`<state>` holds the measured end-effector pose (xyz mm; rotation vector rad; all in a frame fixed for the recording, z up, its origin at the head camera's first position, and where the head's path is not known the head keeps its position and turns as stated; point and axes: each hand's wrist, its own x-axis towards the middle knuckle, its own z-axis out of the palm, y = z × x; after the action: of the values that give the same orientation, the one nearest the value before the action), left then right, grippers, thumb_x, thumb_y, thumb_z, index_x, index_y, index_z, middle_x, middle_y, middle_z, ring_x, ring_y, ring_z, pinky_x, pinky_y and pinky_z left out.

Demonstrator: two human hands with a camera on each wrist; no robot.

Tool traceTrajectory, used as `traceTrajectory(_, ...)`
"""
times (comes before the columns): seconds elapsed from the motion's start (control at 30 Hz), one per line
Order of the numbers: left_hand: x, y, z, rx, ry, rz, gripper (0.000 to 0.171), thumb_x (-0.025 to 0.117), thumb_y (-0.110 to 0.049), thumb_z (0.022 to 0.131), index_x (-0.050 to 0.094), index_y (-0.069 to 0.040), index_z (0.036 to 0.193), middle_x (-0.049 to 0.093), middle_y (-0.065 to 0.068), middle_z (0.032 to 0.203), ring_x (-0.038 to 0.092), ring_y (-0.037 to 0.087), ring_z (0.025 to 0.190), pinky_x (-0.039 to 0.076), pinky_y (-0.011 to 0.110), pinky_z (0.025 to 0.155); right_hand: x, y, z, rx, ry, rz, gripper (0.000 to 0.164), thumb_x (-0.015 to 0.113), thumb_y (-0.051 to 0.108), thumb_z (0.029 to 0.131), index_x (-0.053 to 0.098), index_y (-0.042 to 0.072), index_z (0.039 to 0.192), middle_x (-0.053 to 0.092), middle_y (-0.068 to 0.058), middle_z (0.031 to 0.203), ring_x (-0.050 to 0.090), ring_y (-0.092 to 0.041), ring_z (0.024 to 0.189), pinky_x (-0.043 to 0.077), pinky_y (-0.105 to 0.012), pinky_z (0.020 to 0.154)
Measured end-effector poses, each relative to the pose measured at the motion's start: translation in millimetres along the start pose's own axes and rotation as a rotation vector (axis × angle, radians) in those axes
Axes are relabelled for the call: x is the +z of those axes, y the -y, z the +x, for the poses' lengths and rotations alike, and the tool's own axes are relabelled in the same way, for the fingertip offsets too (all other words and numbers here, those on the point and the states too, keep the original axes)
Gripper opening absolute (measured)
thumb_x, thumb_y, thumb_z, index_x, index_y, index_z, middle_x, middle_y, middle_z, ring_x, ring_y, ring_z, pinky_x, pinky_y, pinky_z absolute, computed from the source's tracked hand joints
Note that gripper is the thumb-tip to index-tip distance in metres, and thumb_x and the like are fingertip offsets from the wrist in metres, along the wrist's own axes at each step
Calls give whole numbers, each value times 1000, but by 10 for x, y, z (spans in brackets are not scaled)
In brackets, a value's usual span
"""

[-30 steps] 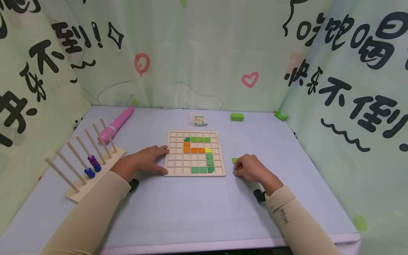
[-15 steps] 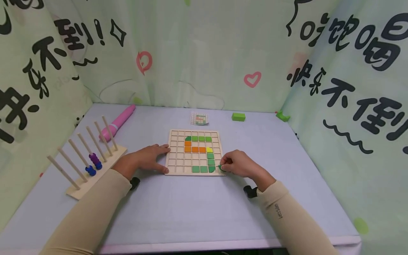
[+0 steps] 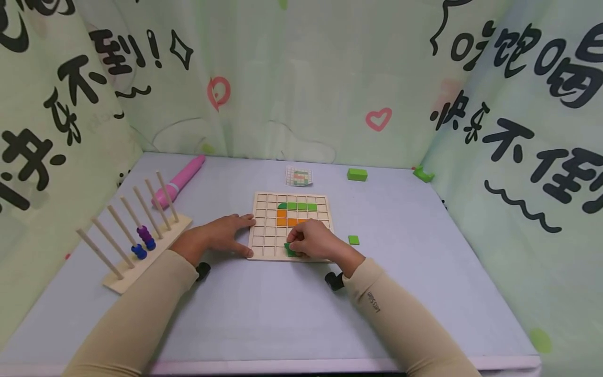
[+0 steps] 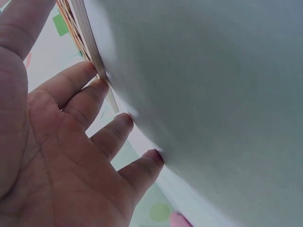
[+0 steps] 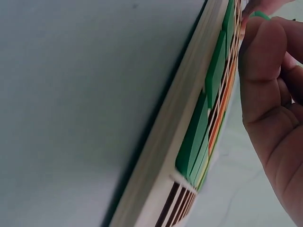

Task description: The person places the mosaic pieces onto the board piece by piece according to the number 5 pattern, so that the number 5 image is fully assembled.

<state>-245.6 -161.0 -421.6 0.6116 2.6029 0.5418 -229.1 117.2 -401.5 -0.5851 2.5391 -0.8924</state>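
A wooden grid board (image 3: 264,230) lies mid-table, holding green tiles (image 3: 303,206) along an upper row and orange tiles (image 3: 281,218) below them. My left hand (image 3: 221,234) rests at the board's left edge, fingers spread; in the left wrist view two fingertips touch its side. Over the board's lower row, my right hand (image 3: 314,240) pinches a green tile (image 5: 259,15) between thumb and fingers. That hand covers the lower right of the grid in the head view. The right wrist view shows several dark green tiles (image 5: 192,137) seated along the near edge.
One loose light green tile (image 3: 354,240) lies right of the board. Behind it are a patterned card (image 3: 299,176), a green block (image 3: 357,175) and a green curved piece (image 3: 423,174). At left stand a peg rack (image 3: 176,229) with blue and purple beads and a pink tapered stick (image 3: 186,174).
My right hand has moved left from the loose tiles beside the board to above its lower row, carrying a green tile. The left hand has stayed at the board's edge.
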Motion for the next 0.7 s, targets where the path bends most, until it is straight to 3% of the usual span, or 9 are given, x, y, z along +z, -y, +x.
traceTrajectory(0.4,-5,-30,-7,-14,8,6,96,82,-49,87,37,-10,162,26,10,172,21,43,158,23,59,126,99,168,169,20,19,-34,5,73,9,94,75,8,90,70,1,76,62,-12,65,51,-25,62)
traceTrajectory(0.7,-7,-34,-12,-23,9,-1,96,82,-49,87,36,-12,162,25,7,173,20,41,159,22,58,127,197,223,189,62,-37,-208,15,77,12,93,72,13,79,64,1,79,56,-15,81,46,-26,69)
